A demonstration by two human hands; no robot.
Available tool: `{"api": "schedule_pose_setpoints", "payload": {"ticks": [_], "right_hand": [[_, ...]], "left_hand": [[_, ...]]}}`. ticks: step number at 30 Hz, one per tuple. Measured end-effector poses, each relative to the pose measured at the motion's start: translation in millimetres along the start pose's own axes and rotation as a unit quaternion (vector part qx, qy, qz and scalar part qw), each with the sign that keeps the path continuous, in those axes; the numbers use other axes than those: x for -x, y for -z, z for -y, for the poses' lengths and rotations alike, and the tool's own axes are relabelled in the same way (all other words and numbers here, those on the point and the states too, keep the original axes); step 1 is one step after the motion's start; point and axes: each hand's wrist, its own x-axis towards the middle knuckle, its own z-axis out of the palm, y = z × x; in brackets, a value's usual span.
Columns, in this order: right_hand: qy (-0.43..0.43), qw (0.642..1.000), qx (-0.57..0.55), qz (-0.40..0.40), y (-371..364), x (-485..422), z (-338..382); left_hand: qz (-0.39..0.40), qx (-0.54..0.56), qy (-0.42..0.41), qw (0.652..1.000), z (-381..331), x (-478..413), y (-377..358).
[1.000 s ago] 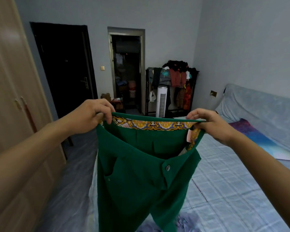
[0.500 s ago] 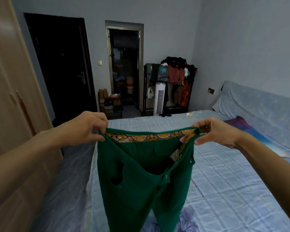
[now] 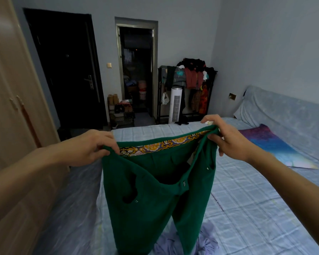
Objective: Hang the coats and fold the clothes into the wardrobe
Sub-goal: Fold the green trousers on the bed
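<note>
We've got green trousers (image 3: 155,196) held up by the waistband over the bed (image 3: 247,208), legs hanging down. Left hand (image 3: 88,147) pinches the left waistband corner, right hand (image 3: 226,139) pinches the right one; waist open, patterned yellow lining (image 3: 160,145) showing inside. Fly unbuttoned, front flap sagging. A lilac garment (image 3: 203,243) lies crumpled on the bed below the legs. Wardrobe (image 3: 9,107) on our left, doors closed. Far wall: dark door (image 3: 66,70), open doorway (image 3: 136,70), loaded clothes rack (image 3: 190,83) with a white tower fan (image 3: 175,103) in front of it.
</note>
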Motion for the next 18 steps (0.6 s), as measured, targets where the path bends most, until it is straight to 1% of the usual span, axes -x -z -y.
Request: {"api": "schedule_pose_setpoints", "payload": {"ticks": [2,4,9,14,18], "right_hand": [[0.044,0.999,0.002,0.022,-0.1,1.6,4.9],[0.068,0.997,0.008,0.035,-0.3,2.5,8.2],[0.063,0.997,0.006,0.037,-4.3,4.8,15.1],[0.1,0.994,0.026,0.028,-3.9,12.2,25.5],[0.171,0.982,0.071,0.03,0.4,16.6,40.7]], "left_hand": [[-0.011,-0.009,0.001,1.0,3.6,5.4,1.7],[-0.037,-0.018,0.007,0.999,8.5,10.1,5.7],[-0.096,-0.039,0.006,0.995,18.4,13.9,15.2],[-0.142,-0.036,0.05,0.988,32.9,19.2,14.9],[-0.177,-0.001,0.093,0.98,48.5,26.2,13.2]]}}
